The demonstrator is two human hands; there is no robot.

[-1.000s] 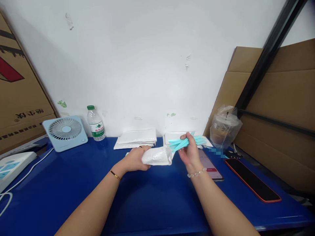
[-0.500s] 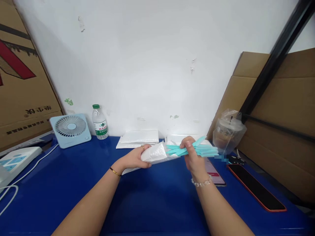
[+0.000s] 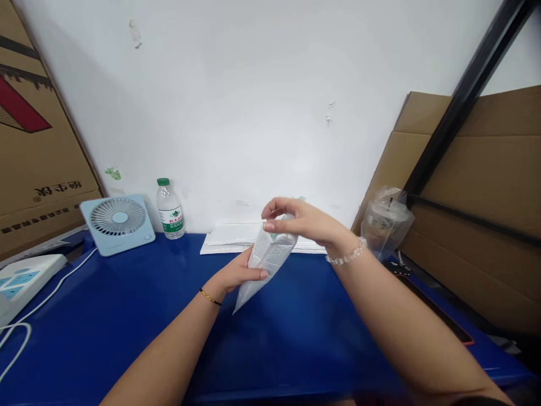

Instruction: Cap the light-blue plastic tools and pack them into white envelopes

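A white padded mailer (image 3: 270, 256) is held tilted above the blue table, its open end up and its pointed corner down. My left hand (image 3: 236, 274) is closed around its lower half, thumb across the front. At the mouth, my right hand (image 3: 302, 219) has its thumb and fingers curled over the top edge. A little teal (image 3: 274, 235) shows just inside the opening; the rest of those flat teal strips is hidden in the mailer. Behind both hands, flat white mailers (image 3: 228, 234) lie against the wall.
On the left stand a light blue fan (image 3: 118, 223), a water bottle (image 3: 171, 211) and a white power strip (image 3: 31, 279) with cables. To the right are a bagged drink cup (image 3: 384, 223), a phone (image 3: 443, 313) partly behind my right arm, and cardboard (image 3: 477, 237).
The teal strips, held in my right hand before, have gone into the mailer. The mailer has turned more upright, and my right hand has moved left to its mouth.
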